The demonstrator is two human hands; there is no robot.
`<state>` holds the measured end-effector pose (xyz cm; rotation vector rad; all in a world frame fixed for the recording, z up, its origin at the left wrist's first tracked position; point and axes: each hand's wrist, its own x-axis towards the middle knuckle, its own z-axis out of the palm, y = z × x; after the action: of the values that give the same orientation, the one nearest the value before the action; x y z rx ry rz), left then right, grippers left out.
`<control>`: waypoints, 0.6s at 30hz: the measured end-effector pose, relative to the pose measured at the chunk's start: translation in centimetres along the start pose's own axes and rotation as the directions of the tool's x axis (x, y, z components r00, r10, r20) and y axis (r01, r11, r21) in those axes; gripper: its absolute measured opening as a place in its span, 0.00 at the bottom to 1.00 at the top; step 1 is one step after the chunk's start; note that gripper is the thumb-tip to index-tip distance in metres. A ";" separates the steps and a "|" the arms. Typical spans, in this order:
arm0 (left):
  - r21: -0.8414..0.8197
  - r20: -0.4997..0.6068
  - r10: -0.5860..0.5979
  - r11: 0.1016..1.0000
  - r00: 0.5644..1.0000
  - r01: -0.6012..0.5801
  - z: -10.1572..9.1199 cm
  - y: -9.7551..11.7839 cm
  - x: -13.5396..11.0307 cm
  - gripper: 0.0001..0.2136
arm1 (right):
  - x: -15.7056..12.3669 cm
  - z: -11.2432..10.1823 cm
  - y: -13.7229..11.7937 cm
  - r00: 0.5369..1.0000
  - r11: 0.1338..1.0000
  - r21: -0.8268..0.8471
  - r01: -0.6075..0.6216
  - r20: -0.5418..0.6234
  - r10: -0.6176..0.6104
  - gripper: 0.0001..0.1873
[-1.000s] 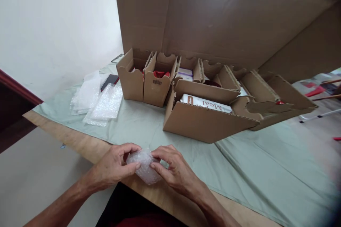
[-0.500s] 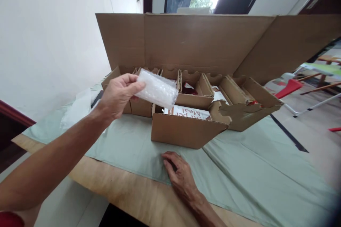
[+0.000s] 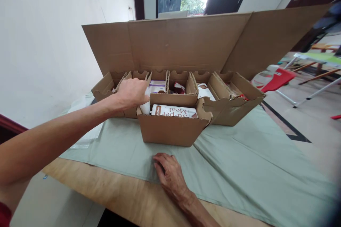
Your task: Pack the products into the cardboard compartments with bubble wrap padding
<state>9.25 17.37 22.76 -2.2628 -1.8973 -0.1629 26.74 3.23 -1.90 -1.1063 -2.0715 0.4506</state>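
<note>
My left hand is closed on a folded piece of bubble wrap, which points down into the left end of the front cardboard box. Most of the wrap is hidden by the hand and the box wall. Inside that box, beside the wrap, lies a white package with "Super Meal" printing. My right hand rests on the green cloth near the table's front edge, fingers loosely curled. Whether anything is under its fingers cannot be seen.
Behind the front box stands a row of open cardboard bins holding small packages, with a tall cardboard panel at the back. Flat bubble wrap sheets lie at the left. A red chair stands beyond the table, right.
My left hand has turned the bubble wrap downward and brought it into the left end of the front box. My right hand stays on the cloth. The whole view has shifted slightly.
</note>
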 end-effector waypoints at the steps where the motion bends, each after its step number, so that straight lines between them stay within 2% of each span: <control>1: 0.041 0.028 0.030 0.999 0.999 -0.031 0.0 0.7 0.1 0.11 | 0.0 0.0 0.0 1.000 1.000 -0.003 0.002 0.003 -0.002 0.13; 4: 0.039 0.079 0.073 0.996 0.994 -0.076 0.7 2.0 0.4 0.11 | -0.1 0.1 0.0 1.000 1.000 -0.013 0.006 0.011 -0.006 0.13; 12: 0.013 0.143 0.107 0.994 0.984 -0.110 3.2 2.0 0.4 0.08 | -0.3 0.3 -0.1 0.999 0.999 -0.034 0.015 0.034 -0.014 0.11; 15: -0.029 0.176 0.141 0.990 0.974 -0.138 3.3 2.1 0.5 0.06 | -0.3 0.2 -0.2 0.999 0.999 -0.042 0.014 0.042 -0.012 0.11; 18: -0.085 0.231 0.205 0.978 0.951 -0.190 2.5 1.5 0.6 0.06 | -0.3 0.2 -0.1 0.998 0.999 -0.048 0.016 0.054 -0.013 0.11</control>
<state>10.70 18.24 20.36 -2.5996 -1.7761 0.0837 26.64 2.89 -2.09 -1.1176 -2.1467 0.4293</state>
